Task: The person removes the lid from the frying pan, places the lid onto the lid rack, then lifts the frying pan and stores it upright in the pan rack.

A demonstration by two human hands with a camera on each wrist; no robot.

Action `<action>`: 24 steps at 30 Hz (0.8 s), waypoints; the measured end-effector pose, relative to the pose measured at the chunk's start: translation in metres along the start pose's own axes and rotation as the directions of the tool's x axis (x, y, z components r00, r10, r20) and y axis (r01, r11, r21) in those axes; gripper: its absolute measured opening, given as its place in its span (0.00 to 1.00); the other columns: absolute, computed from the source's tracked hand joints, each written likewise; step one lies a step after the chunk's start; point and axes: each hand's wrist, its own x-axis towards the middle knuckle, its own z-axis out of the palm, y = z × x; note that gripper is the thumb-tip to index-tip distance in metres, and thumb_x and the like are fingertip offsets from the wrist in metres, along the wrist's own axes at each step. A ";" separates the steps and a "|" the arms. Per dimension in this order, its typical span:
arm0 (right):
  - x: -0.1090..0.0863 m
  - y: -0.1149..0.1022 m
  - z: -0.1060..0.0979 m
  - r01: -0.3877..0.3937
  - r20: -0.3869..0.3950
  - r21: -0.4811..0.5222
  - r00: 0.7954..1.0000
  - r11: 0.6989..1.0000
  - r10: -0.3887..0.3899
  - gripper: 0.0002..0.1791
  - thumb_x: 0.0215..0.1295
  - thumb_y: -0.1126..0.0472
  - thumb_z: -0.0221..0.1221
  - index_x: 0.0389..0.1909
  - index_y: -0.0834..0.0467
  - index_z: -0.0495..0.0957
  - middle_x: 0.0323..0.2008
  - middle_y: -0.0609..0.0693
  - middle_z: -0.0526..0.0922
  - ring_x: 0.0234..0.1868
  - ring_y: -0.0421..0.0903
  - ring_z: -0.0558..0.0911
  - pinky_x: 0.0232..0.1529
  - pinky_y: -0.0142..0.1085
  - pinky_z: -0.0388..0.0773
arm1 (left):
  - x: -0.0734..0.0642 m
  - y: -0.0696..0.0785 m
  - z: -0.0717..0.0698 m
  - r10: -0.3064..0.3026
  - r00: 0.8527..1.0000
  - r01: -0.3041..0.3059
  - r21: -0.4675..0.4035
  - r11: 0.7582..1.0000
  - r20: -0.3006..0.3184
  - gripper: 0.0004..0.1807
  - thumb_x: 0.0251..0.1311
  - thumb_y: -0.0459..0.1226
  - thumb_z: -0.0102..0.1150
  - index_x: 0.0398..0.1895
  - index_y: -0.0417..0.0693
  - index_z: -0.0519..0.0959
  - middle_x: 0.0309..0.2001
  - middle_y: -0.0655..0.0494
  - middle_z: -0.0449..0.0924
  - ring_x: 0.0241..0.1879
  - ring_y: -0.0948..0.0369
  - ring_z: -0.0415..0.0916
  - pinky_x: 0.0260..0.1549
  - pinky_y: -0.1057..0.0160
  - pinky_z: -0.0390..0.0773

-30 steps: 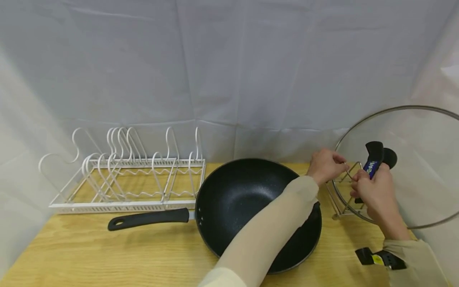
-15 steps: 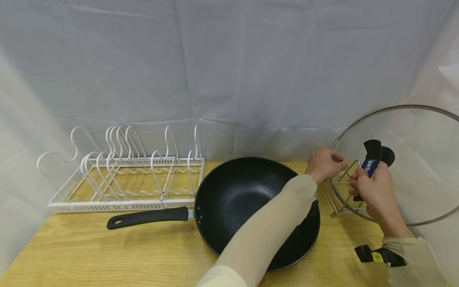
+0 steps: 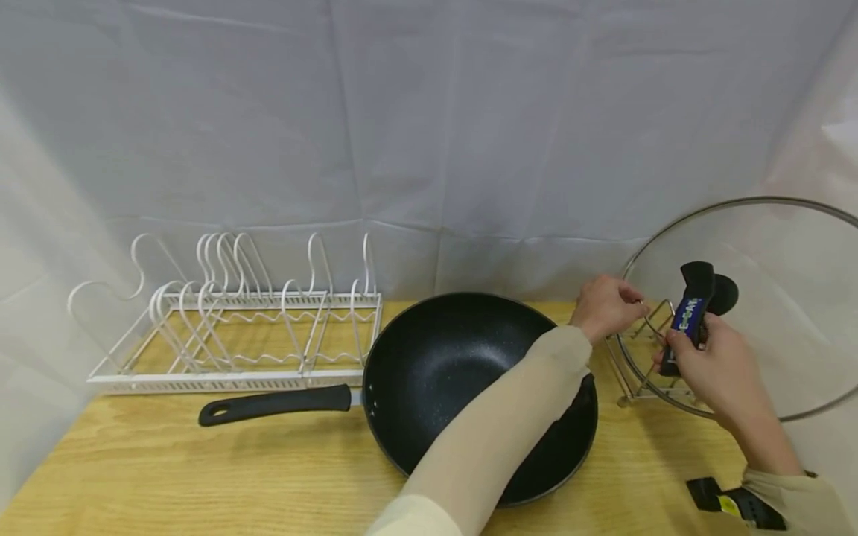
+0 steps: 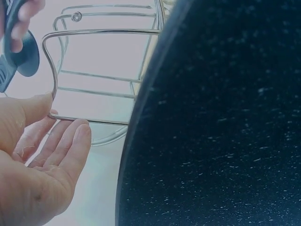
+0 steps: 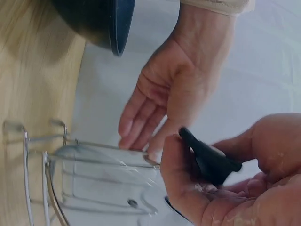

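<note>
My left hand (image 3: 606, 307) pinches a corner of a metal wire rack (image 4: 103, 31) between thumb and fingers, as the left wrist view shows. A large round glass lid (image 3: 798, 313) with a metal rim stands on edge, leaning, at this rack. My right hand (image 3: 727, 368) grips the lid's black handle (image 3: 688, 316), which carries a blue label. In the right wrist view the thumb and fingers close around the dark handle (image 5: 211, 165), just beside my left hand (image 5: 181, 80). My right hand hides part of the rack and of the lid's lower rim.
A black wok (image 3: 456, 357) lies on the wooden table (image 3: 281, 476) beneath my left forearm, its long handle (image 3: 275, 404) pointing left. Behind that handle stands a white wire rack (image 3: 234, 381) with several curved dividers. A pale sheet (image 3: 429, 134) hangs behind everything.
My right hand has shifted its hold on the lid handle, its wrist moving down and right, and more of the blue label shows. The left hand keeps its hold on the rack.
</note>
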 end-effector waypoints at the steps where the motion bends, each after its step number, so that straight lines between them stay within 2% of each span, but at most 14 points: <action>1: -0.002 0.001 -0.002 0.008 -0.004 -0.039 1.000 0.999 -0.008 0.27 0.81 0.55 0.44 0.63 0.78 0.63 0.44 0.74 0.81 0.27 0.34 0.83 0.26 0.32 0.81 | 0.000 0.000 0.000 0.001 1.000 -0.001 -0.002 1.000 0.003 0.10 0.63 0.48 0.70 0.45 0.62 0.90 0.41 0.71 0.88 0.42 0.72 0.80 0.37 0.75 0.74; 3: -0.006 0.003 -0.004 0.022 -0.022 -0.130 0.999 0.991 -0.025 0.26 0.80 0.54 0.47 0.58 0.77 0.69 0.42 0.72 0.83 0.25 0.36 0.83 0.23 0.32 0.78 | 0.000 0.000 0.000 0.001 1.000 -0.001 -0.007 1.000 0.007 0.10 0.63 0.48 0.70 0.45 0.62 0.90 0.42 0.71 0.88 0.41 0.72 0.81 0.36 0.75 0.74; 6: -0.012 0.005 -0.005 0.047 -0.028 -0.182 0.998 0.982 -0.053 0.23 0.79 0.54 0.50 0.53 0.74 0.74 0.34 0.66 0.86 0.23 0.40 0.84 0.21 0.33 0.76 | 0.000 -0.001 -0.001 0.003 1.000 -0.003 -0.016 1.000 0.006 0.09 0.63 0.48 0.70 0.44 0.61 0.90 0.41 0.70 0.88 0.40 0.72 0.81 0.35 0.75 0.75; 8: -0.015 0.005 -0.004 0.069 -0.038 -0.210 0.996 0.975 -0.079 0.21 0.79 0.55 0.51 0.51 0.72 0.75 0.29 0.60 0.87 0.22 0.37 0.82 0.20 0.33 0.75 | 0.000 -0.001 -0.001 0.005 1.000 -0.005 -0.021 1.000 0.005 0.09 0.63 0.48 0.70 0.44 0.61 0.90 0.41 0.70 0.88 0.40 0.71 0.80 0.35 0.74 0.75; 11: -0.017 0.005 -0.004 0.106 -0.060 -0.225 0.991 0.968 -0.123 0.18 0.78 0.57 0.52 0.49 0.71 0.76 0.26 0.55 0.86 0.20 0.33 0.79 0.19 0.33 0.72 | 0.000 -0.001 -0.001 0.008 1.000 -0.008 -0.024 1.000 0.002 0.09 0.63 0.47 0.70 0.44 0.60 0.90 0.41 0.70 0.88 0.40 0.71 0.81 0.34 0.74 0.75; 15: -0.019 0.005 -0.003 0.122 -0.076 -0.239 0.987 0.963 -0.144 0.16 0.78 0.59 0.51 0.47 0.71 0.76 0.26 0.57 0.86 0.19 0.29 0.75 0.19 0.32 0.71 | -0.001 0.000 -0.001 0.001 1.000 -0.001 -0.035 0.999 0.004 0.09 0.62 0.47 0.71 0.44 0.61 0.90 0.41 0.70 0.88 0.40 0.72 0.81 0.34 0.75 0.75; 24: -0.018 0.007 -0.010 0.140 -0.030 -0.249 0.988 0.958 -0.152 0.17 0.78 0.60 0.50 0.53 0.72 0.75 0.27 0.58 0.85 0.19 0.29 0.75 0.19 0.32 0.73 | -0.002 0.002 -0.001 -0.023 1.000 0.024 -0.033 0.999 0.011 0.10 0.63 0.48 0.69 0.47 0.63 0.90 0.44 0.71 0.88 0.43 0.72 0.83 0.36 0.75 0.78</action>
